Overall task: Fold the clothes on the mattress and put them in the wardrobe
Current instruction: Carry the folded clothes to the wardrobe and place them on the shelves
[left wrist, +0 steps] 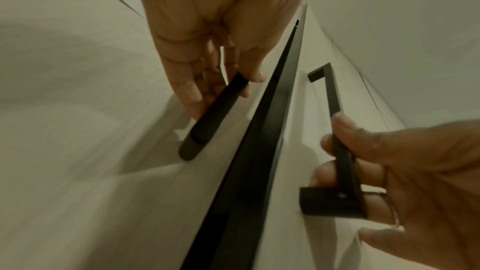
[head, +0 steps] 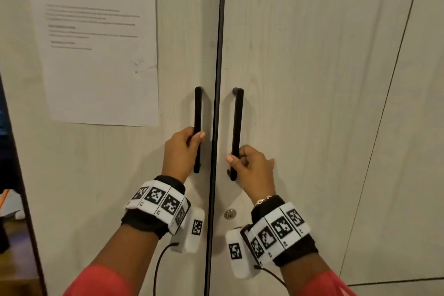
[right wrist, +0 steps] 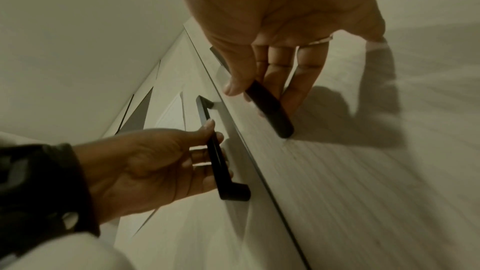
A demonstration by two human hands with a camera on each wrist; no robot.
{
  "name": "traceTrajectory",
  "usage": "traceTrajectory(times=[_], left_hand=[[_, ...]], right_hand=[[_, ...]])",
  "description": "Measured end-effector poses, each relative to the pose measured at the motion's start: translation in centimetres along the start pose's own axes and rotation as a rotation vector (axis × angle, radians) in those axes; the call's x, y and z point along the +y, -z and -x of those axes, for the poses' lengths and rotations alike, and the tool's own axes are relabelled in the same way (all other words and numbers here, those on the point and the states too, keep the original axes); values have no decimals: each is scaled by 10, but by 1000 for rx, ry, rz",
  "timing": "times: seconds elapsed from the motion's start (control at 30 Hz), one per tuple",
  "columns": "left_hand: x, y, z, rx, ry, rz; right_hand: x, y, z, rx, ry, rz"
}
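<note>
Facing the wardrobe point(head: 312, 79), doors shut. Left hand point(head: 179, 151) gripping the left handle point(head: 198, 113), fingers curled round its lower part; right hand point(head: 252, 168) likewise wrapped round the right handle point(head: 237, 118). Printed sheet point(head: 98, 38) stuck on left door, text too blurred to read. Keyhole point(head: 230, 214) below.

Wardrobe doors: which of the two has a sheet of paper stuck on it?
The left door, whose handle the left hand grips. The right door is bare, with only a keyhole.
</note>
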State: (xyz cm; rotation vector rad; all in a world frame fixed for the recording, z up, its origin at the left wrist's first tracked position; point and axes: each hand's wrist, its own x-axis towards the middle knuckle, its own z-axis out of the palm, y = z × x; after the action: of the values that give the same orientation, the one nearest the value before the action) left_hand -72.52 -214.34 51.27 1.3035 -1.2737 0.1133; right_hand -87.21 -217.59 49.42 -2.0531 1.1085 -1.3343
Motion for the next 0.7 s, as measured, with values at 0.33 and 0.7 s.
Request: traceTrajectory(times=[0.33, 0.7], left_hand=[[-24, -22, -21, 56, -54, -23], [-28, -25, -17, 47, -65, 34]], right_hand=[[6, -29, -32, 49, -58, 87], [12, -31, -30, 94, -17, 23]])
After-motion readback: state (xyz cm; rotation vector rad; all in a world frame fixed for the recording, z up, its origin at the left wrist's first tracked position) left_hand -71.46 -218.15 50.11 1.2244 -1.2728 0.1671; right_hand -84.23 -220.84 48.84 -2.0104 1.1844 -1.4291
